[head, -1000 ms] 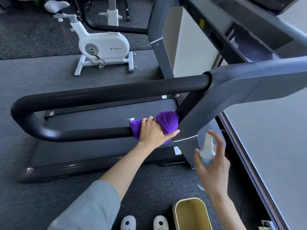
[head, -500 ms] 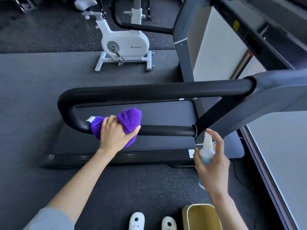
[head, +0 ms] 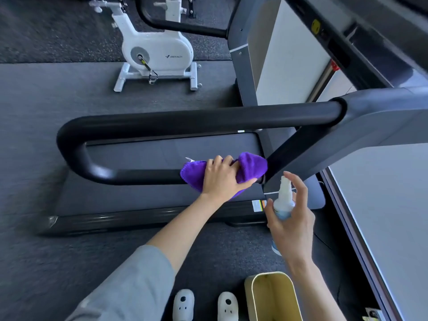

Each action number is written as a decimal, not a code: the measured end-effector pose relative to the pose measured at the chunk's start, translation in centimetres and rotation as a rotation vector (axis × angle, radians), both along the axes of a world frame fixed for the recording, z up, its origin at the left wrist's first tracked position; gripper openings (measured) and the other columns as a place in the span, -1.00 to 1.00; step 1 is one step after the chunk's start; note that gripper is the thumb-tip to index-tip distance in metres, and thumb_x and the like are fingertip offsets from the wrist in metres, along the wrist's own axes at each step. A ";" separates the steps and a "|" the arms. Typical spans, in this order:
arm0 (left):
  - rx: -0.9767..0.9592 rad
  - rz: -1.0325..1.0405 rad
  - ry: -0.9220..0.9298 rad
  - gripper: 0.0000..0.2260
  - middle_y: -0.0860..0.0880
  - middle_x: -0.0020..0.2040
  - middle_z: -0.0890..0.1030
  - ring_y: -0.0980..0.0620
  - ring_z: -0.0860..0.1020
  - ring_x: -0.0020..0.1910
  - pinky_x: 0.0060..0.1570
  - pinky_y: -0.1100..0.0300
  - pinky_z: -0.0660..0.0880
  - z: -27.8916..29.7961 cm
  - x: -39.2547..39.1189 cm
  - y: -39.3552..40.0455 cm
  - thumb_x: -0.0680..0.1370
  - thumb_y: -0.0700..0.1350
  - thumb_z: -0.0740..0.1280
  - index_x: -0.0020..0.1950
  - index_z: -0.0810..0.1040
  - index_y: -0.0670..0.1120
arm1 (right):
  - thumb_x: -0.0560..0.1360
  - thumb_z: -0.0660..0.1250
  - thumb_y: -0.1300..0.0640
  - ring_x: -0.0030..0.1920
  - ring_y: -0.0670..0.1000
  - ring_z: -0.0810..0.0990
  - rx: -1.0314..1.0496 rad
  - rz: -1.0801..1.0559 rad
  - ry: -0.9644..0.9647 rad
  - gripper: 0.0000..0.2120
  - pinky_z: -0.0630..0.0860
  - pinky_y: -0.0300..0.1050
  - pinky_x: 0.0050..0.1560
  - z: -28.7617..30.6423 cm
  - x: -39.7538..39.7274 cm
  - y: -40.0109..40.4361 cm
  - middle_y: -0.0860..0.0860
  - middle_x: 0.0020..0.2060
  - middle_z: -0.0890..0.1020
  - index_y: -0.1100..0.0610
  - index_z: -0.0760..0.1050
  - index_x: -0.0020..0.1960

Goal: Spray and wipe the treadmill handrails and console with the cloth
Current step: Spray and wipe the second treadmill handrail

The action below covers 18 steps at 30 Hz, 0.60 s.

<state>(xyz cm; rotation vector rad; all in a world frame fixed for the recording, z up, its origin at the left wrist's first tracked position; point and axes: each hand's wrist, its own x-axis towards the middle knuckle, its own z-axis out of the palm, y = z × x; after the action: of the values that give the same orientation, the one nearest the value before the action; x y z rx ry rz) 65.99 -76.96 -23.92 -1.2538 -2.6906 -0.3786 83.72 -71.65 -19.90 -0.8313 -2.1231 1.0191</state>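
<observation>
A black looped handrail (head: 185, 120) juts left from the treadmill's grey upright (head: 361, 126). My left hand (head: 222, 179) presses a purple cloth (head: 251, 166) around the loop's lower bar, close to where it meets the upright. My right hand (head: 293, 225) holds a small white spray bottle (head: 284, 200) upright just right of the cloth, with the forefinger raised over the nozzle. The console (head: 342, 38) runs along the top right, mostly cut off by the frame edge.
The treadmill belt (head: 162, 154) lies beneath the rail. A white exercise bike (head: 157, 52) stands behind on the dark floor. A cream bin (head: 273, 297) sits at my feet beside two white shoes (head: 183, 304). A pale surface (head: 389, 216) fills the right side.
My left hand slid the cloth left to the rail's bend, then back right along the lower bar to its junction with the upright. The right hand stayed put with the bottle.
</observation>
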 end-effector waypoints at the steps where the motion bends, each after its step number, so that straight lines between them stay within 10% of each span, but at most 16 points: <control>1: 0.026 0.003 0.022 -0.48 -0.08 -0.13 0.60 -0.18 0.53 -0.14 -0.11 -0.02 0.41 -0.1 -0.6 -1.5 0.43 0.36 0.27 -0.09 0.61 -0.10 | 0.46 0.42 0.30 -0.38 0.01 0.48 0.001 0.006 0.000 -0.38 0.51 -0.03 -0.31 0.0 -0.1 0.0 -0.15 -0.21 0.54 -0.19 0.30 0.33; 13: 0.067 0.377 0.114 -0.40 -0.14 -0.12 0.64 -0.22 0.53 -0.03 0.07 -0.09 0.39 1.5 -5.7 -15.6 0.47 0.31 0.14 -0.13 0.62 -0.22 | 0.45 0.39 0.30 -0.42 0.02 0.50 0.025 0.066 -0.014 -0.36 0.49 -0.11 -0.37 0.8 -1.0 -0.9 -0.38 -0.08 0.51 -0.24 0.28 0.33; 18: 0.297 0.469 0.012 -0.57 -0.14 -0.12 0.64 -0.22 0.51 -0.02 0.07 -0.07 0.36 2.5 -4.6 -16.1 0.46 0.17 0.37 -0.11 0.63 -0.23 | 0.45 0.40 0.32 -0.37 0.01 0.52 0.044 0.087 0.010 -0.35 0.49 -0.11 -0.37 1.6 -1.7 -1.9 -0.43 -0.06 0.49 -0.21 0.28 0.33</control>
<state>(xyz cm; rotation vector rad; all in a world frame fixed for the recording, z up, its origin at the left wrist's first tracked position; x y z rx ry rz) 61.39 -93.05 -21.44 -0.5234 -2.6751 -0.6625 82.00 -73.59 -18.31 -0.7163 -2.1814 1.0148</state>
